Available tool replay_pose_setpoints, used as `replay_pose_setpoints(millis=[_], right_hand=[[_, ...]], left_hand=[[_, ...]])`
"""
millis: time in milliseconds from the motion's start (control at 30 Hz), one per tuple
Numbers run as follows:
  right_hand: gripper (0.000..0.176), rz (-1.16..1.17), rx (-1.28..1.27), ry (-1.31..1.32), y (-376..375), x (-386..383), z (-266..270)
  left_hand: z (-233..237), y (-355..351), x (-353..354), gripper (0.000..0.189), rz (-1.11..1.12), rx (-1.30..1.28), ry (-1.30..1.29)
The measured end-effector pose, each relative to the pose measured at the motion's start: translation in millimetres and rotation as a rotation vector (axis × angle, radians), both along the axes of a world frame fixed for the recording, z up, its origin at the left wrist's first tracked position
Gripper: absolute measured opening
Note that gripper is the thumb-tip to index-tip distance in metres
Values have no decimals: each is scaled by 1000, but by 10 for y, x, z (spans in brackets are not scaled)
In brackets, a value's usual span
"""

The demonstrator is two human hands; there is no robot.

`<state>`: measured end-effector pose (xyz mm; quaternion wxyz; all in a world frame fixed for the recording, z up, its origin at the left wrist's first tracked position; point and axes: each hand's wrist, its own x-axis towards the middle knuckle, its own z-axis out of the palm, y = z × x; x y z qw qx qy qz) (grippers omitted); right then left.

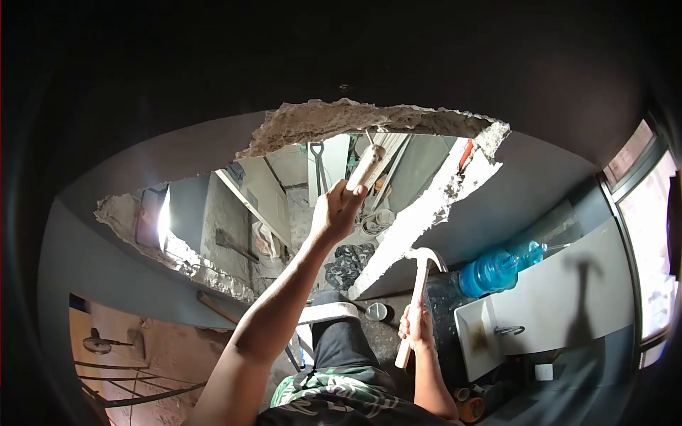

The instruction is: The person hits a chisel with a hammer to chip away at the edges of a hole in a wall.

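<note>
My left hand (339, 209) is raised and closed around a pale stick-like tool (366, 167). A thin metal rod shows at the tool's far end, close under the rough upper edge of the broken wall opening (369, 116); whether it touches cannot be made out. Lower and to the right, my right hand (418, 325) grips a claw hammer (420, 284) by its light wooden handle. The hammer stands nearly upright, head on top, beside the bright broken right edge of the opening (426, 216). A red piece (466, 154) is lodged high in that edge.
Blue water jugs (490, 273) and a white sink (479, 337) with a faucet are at right. Through the opening show a shovel (317, 163), boards (263, 213) and a black plastic bag (348, 264). A wall fan (98, 344) is at lower left. A white stool-like edge (330, 312) lies below.
</note>
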<state>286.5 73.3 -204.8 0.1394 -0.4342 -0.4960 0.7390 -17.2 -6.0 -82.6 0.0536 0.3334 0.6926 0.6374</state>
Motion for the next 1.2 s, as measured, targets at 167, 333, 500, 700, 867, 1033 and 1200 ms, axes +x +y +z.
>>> replay_pose_setpoints(millis=[167, 333, 500, 700, 867, 1033, 1200], right_hand=[[59, 15, -20, 111, 13, -244, 305], [59, 12, -20, 133, -19, -382, 342], [62, 1, -93, 108, -41, -221, 45], [65, -65, -257, -5, -191, -138, -398], [64, -54, -298, -52, -296, -34, -431], [61, -42, -226, -131, -120, 159, -547], [49, 362, 436, -684, 305, 382, -356]], left_hand=[[25, 281, 30, 43, 49, 46, -9], [84, 525, 192, 38, 272, -87, 152], [-4, 733, 255, 31, 304, -94, 239], [443, 431, 706, 27, -690, -583, 817], [211, 28, 596, 39, -437, -437, 274], [-647, -849, 279, 42, -198, -344, 110], [-2012, -1521, 496, 37, 38, -351, -260]])
